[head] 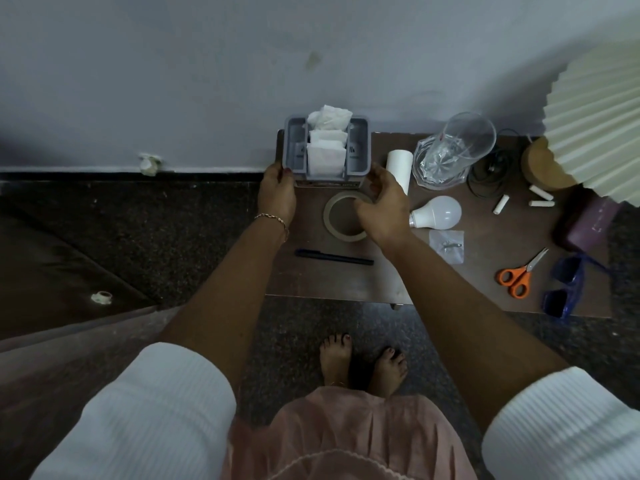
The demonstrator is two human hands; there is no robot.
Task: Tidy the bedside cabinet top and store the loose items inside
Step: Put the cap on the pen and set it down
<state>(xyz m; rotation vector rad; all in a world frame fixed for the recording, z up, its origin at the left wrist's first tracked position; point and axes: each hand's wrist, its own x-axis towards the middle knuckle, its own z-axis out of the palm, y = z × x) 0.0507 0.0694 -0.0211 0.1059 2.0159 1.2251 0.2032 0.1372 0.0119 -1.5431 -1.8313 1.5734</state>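
Note:
A grey organiser box (358, 147) holding white packets stands at the back left corner of the brown cabinet top (332, 278). My left hand (277, 192) grips its left side. My right hand (381, 206) is at its right front corner, above a tape roll (330, 216); whether it touches the box I cannot tell. In front of the roll lies a dark pen (334, 257). Further right are a white bulb (438, 213), a white tube (398, 164), a glass jug (450, 150), a small clear bag (446, 245), orange scissors (519, 275) and blue sunglasses (562, 289).
A pleated lamp shade (595, 126) on a cork base (540, 164) fills the back right, with a black cable (485, 178), three small white sticks (538, 192) and a purple case (585, 223) nearby. The wall is right behind the cabinet. My bare feet (360, 365) stand before it.

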